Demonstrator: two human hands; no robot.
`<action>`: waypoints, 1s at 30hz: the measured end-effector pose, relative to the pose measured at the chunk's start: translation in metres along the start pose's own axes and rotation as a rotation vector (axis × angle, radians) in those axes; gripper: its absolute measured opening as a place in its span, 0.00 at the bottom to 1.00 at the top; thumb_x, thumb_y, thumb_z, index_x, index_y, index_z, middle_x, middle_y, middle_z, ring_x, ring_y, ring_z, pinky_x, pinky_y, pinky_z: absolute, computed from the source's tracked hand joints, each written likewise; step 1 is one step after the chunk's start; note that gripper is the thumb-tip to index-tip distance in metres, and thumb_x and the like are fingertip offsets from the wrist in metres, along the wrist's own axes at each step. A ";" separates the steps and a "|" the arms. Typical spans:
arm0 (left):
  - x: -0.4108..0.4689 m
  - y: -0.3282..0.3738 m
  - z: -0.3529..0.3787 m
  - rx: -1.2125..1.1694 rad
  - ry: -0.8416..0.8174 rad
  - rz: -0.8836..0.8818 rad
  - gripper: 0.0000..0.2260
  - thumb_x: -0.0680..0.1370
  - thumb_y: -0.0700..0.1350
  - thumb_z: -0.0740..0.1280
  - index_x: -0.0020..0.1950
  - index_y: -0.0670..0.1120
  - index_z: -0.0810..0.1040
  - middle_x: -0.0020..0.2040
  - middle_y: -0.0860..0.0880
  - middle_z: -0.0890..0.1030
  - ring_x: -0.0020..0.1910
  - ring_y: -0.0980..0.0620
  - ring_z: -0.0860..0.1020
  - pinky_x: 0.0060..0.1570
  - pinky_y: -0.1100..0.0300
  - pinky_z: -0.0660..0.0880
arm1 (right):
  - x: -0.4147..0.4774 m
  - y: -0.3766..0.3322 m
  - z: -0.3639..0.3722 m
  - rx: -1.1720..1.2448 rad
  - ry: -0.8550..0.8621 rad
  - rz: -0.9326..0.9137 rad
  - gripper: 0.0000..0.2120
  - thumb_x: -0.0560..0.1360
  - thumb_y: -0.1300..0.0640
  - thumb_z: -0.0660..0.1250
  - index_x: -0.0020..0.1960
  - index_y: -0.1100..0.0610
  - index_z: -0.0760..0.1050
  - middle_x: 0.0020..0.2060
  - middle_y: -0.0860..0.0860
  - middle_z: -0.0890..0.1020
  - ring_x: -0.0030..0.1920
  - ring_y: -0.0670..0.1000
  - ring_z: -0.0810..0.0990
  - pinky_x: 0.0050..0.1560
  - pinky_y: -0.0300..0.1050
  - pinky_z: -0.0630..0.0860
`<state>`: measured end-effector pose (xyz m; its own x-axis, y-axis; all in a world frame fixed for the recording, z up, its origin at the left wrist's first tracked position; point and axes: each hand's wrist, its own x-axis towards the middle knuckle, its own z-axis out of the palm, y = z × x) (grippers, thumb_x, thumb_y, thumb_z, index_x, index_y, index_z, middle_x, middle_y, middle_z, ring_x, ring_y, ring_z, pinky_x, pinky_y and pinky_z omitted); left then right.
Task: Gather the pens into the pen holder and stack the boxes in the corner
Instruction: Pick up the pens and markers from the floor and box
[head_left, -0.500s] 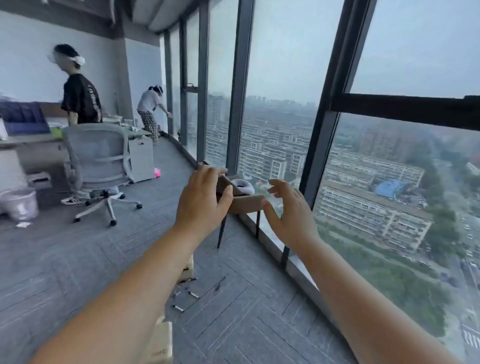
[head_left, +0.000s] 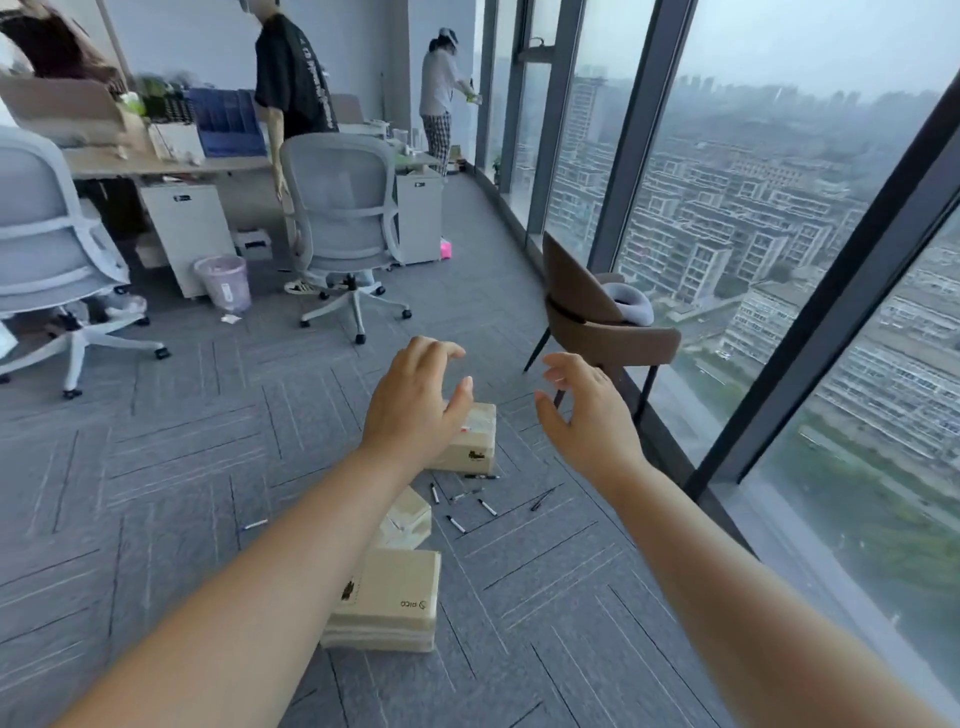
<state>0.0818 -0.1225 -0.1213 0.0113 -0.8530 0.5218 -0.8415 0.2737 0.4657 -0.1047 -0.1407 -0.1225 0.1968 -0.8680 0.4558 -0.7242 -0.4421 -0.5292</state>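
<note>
While both bare arms reach forward over the grey carpet, the scene reads as follows.
Left hand (head_left: 415, 410): fingers spread and curved, palm down, holding nothing; it hovers in front of the far box.
Right hand (head_left: 587, 410): fingers loosely spread, palm turned inward, holding nothing; well apart from the left hand.
Far box (head_left: 475, 436): tan carton on the carpet, partly hidden behind the left hand.
Middle box (head_left: 408, 519): smaller carton, partly covered by the left forearm.
Near box (head_left: 389, 603): largest carton, flat on the carpet, with a printed logo on its side.
Pens (head_left: 470, 501): several dark pens scattered on the carpet between the far box and the near box; one more pen (head_left: 253, 525) lies apart to the left.
Pen holder: cannot be told from this view.
Brown chair (head_left: 597, 317): stands beside the window wall (head_left: 644, 156), beyond the hands.
Office chairs (head_left: 343, 218): two grey ones near the desks.
</note>
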 end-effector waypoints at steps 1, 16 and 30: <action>0.004 -0.004 0.012 0.004 -0.013 -0.033 0.20 0.74 0.52 0.56 0.59 0.43 0.74 0.57 0.46 0.74 0.56 0.47 0.74 0.49 0.53 0.72 | 0.008 0.013 0.008 0.009 -0.031 -0.001 0.17 0.75 0.57 0.64 0.62 0.59 0.70 0.53 0.53 0.80 0.56 0.54 0.76 0.56 0.46 0.70; 0.085 -0.035 0.207 0.050 -0.124 -0.385 0.11 0.77 0.44 0.63 0.58 0.42 0.75 0.58 0.45 0.74 0.58 0.46 0.74 0.51 0.53 0.72 | 0.127 0.204 0.076 0.047 -0.389 -0.038 0.15 0.75 0.59 0.64 0.61 0.58 0.72 0.53 0.53 0.80 0.56 0.55 0.76 0.53 0.49 0.74; 0.202 -0.142 0.359 0.023 -0.310 -0.561 0.08 0.77 0.44 0.62 0.54 0.45 0.77 0.56 0.48 0.75 0.56 0.48 0.74 0.47 0.56 0.72 | 0.255 0.339 0.197 0.003 -0.597 0.088 0.12 0.75 0.60 0.62 0.57 0.58 0.74 0.50 0.52 0.82 0.52 0.54 0.79 0.51 0.50 0.77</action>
<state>0.0102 -0.4933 -0.3387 0.2992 -0.9538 -0.0290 -0.7644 -0.2577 0.5910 -0.1697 -0.5566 -0.3270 0.4737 -0.8779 -0.0703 -0.7533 -0.3626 -0.5487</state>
